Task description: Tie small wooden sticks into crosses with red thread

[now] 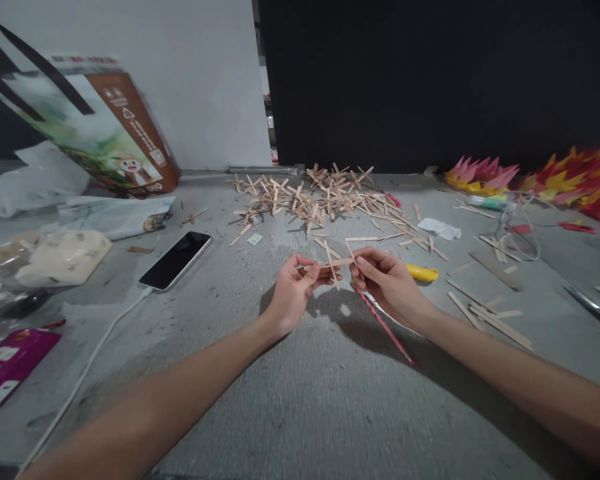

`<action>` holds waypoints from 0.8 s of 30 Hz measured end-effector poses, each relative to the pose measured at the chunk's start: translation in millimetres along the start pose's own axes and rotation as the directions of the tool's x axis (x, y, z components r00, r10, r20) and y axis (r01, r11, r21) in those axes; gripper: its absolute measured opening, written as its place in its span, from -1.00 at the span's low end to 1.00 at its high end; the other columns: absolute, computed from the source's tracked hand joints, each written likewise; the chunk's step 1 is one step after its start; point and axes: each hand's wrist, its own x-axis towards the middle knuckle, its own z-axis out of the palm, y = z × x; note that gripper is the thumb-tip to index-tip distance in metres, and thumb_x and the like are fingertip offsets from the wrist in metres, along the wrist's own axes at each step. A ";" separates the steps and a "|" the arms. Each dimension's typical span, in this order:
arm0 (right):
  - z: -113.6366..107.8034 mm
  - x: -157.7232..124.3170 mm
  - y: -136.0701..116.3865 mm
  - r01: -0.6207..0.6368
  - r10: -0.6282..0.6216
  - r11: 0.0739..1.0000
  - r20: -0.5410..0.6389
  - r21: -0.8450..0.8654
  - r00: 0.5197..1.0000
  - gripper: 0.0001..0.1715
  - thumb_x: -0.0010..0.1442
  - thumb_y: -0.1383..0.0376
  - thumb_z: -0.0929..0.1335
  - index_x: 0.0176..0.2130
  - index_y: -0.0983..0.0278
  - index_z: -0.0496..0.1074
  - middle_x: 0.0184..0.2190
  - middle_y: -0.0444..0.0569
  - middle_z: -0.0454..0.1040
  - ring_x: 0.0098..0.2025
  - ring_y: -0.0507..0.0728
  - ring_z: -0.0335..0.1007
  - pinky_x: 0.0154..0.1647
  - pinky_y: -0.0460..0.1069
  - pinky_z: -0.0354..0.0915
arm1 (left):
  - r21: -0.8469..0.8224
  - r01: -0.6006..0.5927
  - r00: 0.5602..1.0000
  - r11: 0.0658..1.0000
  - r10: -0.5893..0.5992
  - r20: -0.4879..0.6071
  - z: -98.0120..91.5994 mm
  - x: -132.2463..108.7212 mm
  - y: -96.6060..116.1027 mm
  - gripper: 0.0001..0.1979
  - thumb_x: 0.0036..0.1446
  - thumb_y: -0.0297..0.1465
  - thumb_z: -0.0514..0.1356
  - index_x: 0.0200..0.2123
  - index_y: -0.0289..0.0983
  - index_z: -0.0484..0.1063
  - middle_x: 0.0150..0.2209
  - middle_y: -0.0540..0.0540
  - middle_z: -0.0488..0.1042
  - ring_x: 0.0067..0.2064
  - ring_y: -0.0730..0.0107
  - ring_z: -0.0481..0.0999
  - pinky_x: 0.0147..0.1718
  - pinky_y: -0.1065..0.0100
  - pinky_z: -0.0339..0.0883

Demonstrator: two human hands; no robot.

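Sticks (331,265) cross in the narrow space between the two hands, raised above the table (280,407). The long stick (343,262) runs nearly left to right, its axis lying along the line from one hand to the other. The left hand (291,293) closes on its left end, pinched between thumb and fingers. A crossing stick (329,254) cuts steeply over the long one, its upper end leaning left and its lower end pointing down and to the right; it stands nearer the left fingertips, some of which reach behind it.

The right hand (387,283) is also closed, gripping a third stick (350,249) between thumb and fingers. This one slants much like the crossing stick, roughly parallel to it, and stands at the right end of the long stick. Whether the two are joined there or only touching cannot be told, as the fingers cover the spot.

Beyond the hands, farther from the person, lies a pile of crossed sticks (320,200). A red rod (387,331) lies below the right hand, slanting toward the person, and a yellow handle (423,273) shows just beyond that hand.
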 end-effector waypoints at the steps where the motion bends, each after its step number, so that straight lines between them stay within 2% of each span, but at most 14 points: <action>1: -0.3 0.3 -0.2 -0.003 0.003 1.000 -0.003 0.008 1.000 -0.62 0.17 0.05 0.61 -0.16 0.20 0.55 -0.42 -0.16 0.46 -0.45 0.00 0.27 -0.41 -0.03 0.19 | 0.000 0.001 1.000 1.000 -0.001 0.002 0.2 0.0 0.1 -0.57 0.12 -0.26 0.51 -0.29 -0.21 0.27 -0.30 -0.14 0.71 -0.19 0.12 0.75 -0.06 0.13 0.53; 9: -0.7 -0.2 -4.1 -0.019 0.019 0.999 -0.004 0.051 1.000 -0.60 0.15 0.09 0.62 -0.13 0.20 0.54 -0.46 -0.20 0.46 -0.57 -0.08 0.15 -0.52 -0.07 0.02 | 0.016 -0.007 1.000 1.000 0.007 0.006 2.4 0.1 1.0 -0.50 0.03 -0.24 0.56 -0.33 -0.20 0.24 -0.29 -0.08 0.71 -0.18 0.14 0.77 0.03 0.05 0.56; 24: -0.1 -2.1 -2.3 -0.030 0.030 0.999 0.028 0.028 0.999 -0.56 0.19 0.05 0.59 -0.06 0.16 0.48 -0.46 -0.23 0.44 -0.58 -0.05 0.25 -0.54 -0.08 0.12 | -0.026 0.042 0.999 0.999 -0.042 0.017 0.8 0.8 -1.6 -0.52 0.04 -0.28 0.56 -0.29 -0.23 0.28 -0.27 -0.13 0.72 -0.10 0.09 0.76 0.06 0.04 0.57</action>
